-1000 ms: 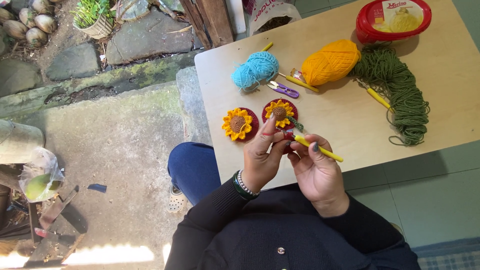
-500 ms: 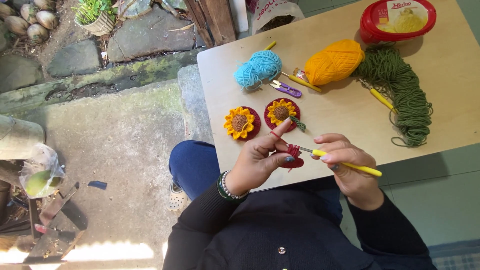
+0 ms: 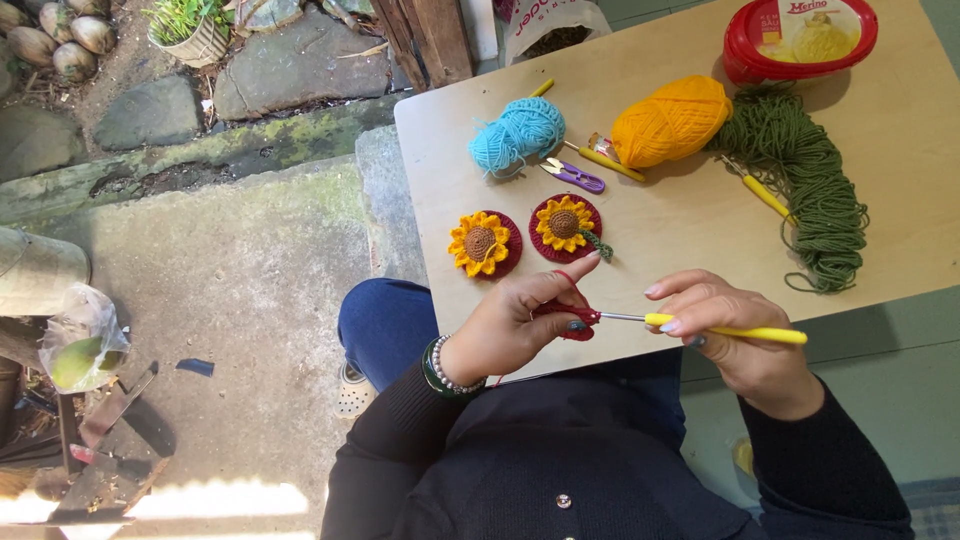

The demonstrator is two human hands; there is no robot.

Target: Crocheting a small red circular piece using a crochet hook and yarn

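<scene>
Hands meet just above the near edge of the wooden table [image 3: 700,230]. Left hand [image 3: 510,325] pinches a small dark-red crochet piece [image 3: 568,318] between thumb and fingers, index finger stretched out toward the table, a strand of red yarn looped over it. Right hand [image 3: 735,335] grips a yellow-handled crochet hook [image 3: 725,327] — fingers curled narrow around the handle, metal tip pointing left and touching the red piece. Beaded bracelets on the left wrist; dark sleeves on both arms.

On the table, just beyond the left hand: two finished sunflower rounds [image 3: 525,235], yellow petals on dark-red backing, side by side; the right one has a small green bit at its edge. Farther back — a blue yarn ball [image 3: 517,133], purple thread snips [image 3: 573,175] just beside it, an orange yarn ball [image 3: 670,120], and a loose hank of green yarn [image 3: 815,190] with a second yellow-handled hook [image 3: 757,190] lying at its left side. Red tub [image 3: 800,38] with a printed lid at the far corner, touching the green yarn.
</scene>
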